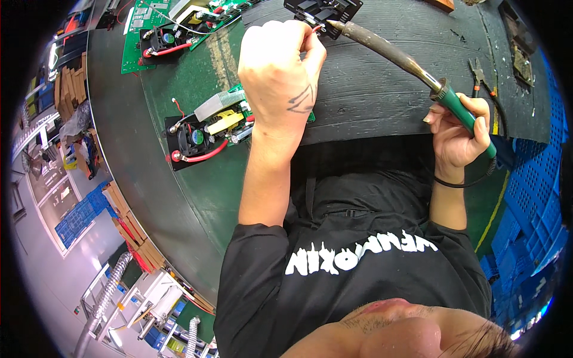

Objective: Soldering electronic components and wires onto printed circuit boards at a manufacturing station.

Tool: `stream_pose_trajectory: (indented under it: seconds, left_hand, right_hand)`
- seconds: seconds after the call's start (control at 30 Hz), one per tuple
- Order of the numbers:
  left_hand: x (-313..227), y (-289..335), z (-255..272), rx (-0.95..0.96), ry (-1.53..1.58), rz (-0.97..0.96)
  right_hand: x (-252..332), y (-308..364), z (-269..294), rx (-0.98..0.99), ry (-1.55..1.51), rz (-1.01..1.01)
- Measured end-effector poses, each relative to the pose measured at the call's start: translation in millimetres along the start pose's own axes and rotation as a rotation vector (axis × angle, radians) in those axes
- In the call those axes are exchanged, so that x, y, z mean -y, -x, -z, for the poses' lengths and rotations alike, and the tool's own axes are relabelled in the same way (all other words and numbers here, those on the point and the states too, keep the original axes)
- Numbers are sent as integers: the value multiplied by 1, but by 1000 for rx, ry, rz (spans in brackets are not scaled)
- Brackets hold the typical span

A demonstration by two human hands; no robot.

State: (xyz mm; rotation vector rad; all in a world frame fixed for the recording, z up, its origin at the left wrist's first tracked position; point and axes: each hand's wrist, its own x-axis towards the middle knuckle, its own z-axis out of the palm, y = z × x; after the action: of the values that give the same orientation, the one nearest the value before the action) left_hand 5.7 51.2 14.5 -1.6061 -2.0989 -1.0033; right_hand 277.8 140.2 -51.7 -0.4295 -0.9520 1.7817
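My right hand [456, 134] is wrapped round the green handle of a soldering iron [394, 53]. Its metal shaft points up and left, and the tip meets or nearly meets a small terminal on a black panel with a fan-like part [334, 11]. Beside that tip, my left hand [277, 62] is closed in a pinch. A short red wire [317, 28] shows at its fingertips, reaching toward the same terminal. Whether the wire touches the tip is too small to tell. The iron's cord hangs by my right wrist.
Green circuit-board assemblies with fans and red cables lie on the left: one assembly [209, 125] nearer, others [170, 42] farther. Cutting pliers [477, 74] rest on the black work board [382, 113] at right. Blue perforated crates [531, 185] stand at the right edge.
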Motion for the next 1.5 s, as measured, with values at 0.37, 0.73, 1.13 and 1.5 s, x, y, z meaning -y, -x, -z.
stream_pose_trajectory:
  seconds: [0.37,0.73,1.13,1.5]
  left_hand:
    - [1,-1,1,25,-23,-21]
    - [1,-1,0,31,-31,-35]
    - [0,-1,2,46,-54,-28]
    - [1,-1,1,35,-39,-35]
  right_hand:
    - [0,0,1,45,16,7]
    - [1,0,-1,75,36,-1]
    - [0,-1,-3,64,33,5]
    - [1,-1,-4,52,20,-1]
